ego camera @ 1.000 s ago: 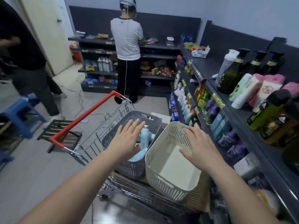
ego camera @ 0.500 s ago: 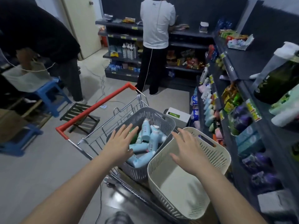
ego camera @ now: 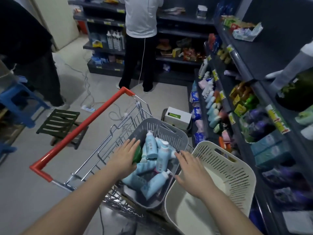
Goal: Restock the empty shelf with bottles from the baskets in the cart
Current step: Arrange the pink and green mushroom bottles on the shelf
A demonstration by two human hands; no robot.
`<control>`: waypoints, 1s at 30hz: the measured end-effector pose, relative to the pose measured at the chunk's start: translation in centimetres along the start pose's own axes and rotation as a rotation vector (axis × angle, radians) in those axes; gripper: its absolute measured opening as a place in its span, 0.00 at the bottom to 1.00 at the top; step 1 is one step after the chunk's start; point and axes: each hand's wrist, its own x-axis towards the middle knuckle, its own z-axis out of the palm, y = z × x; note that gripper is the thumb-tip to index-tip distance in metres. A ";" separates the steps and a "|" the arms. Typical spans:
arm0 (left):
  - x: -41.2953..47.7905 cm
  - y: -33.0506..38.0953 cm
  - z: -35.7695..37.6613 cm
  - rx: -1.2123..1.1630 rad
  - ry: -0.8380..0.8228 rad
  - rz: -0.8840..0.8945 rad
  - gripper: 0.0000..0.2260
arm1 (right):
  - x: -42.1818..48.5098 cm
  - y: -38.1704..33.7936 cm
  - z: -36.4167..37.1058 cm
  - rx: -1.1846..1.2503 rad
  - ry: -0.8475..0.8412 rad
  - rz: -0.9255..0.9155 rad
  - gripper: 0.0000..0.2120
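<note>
A wire shopping cart with a red handle holds two baskets. The grey basket is full of several light-blue bottles and one green bottle. Beside it on the right, the cream basket is empty. My left hand hovers over the grey basket's left rim, fingers straight, just above the green bottle. My right hand is spread flat over the gap between the two baskets. Neither hand holds anything.
Dark shelving stocked with bottles and packs runs along the right. A white box lies on the floor ahead of the cart. A person in a white shirt stands at the far shelves; another in black is at left. Stools and cables lie on the floor.
My view has tilted down toward the cart. Both hands have moved forward and lower over the grey basket, the left one now close above the green bottle.
</note>
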 end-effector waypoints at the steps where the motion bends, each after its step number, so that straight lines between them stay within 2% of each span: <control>1: 0.8 -0.5 0.1 -0.008 -0.016 0.022 0.41 | 0.8 -0.3 0.2 0.002 0.002 0.014 0.35; 7: 5.4 -2.9 2.6 -0.074 -0.170 0.119 0.40 | 4.5 -2.7 3.3 0.028 -0.005 0.090 0.34; 11: 7.9 -3.7 5.2 -0.058 -0.267 0.128 0.41 | 5.6 -3.1 6.4 0.070 -0.095 0.132 0.32; 15: 9.3 -3.7 7.4 -0.049 -0.351 0.100 0.42 | 7.0 -3.4 10.3 0.010 -0.006 0.135 0.24; 17: 9.7 -3.8 8.3 -0.027 -0.341 0.095 0.42 | 8.0 -3.7 11.8 -0.006 -0.069 0.140 0.18; 19: 10.1 -3.9 9.1 0.011 -0.289 0.090 0.42 | 9.6 -4.4 12.6 -0.039 -0.150 0.180 0.18; 22: 10.4 -4.3 9.6 0.005 -0.258 0.052 0.43 | 12.1 -5.6 13.2 -0.126 -0.326 0.208 0.11; 26: 10.6 -4.7 9.7 -0.024 -0.263 0.044 0.40 | 14.1 -6.2 15.6 -0.112 -0.413 0.168 0.15; 30: 11.1 -4.6 9.0 -0.021 -0.232 0.044 0.32 | 15.5 -6.1 16.4 -0.134 -0.504 0.189 0.17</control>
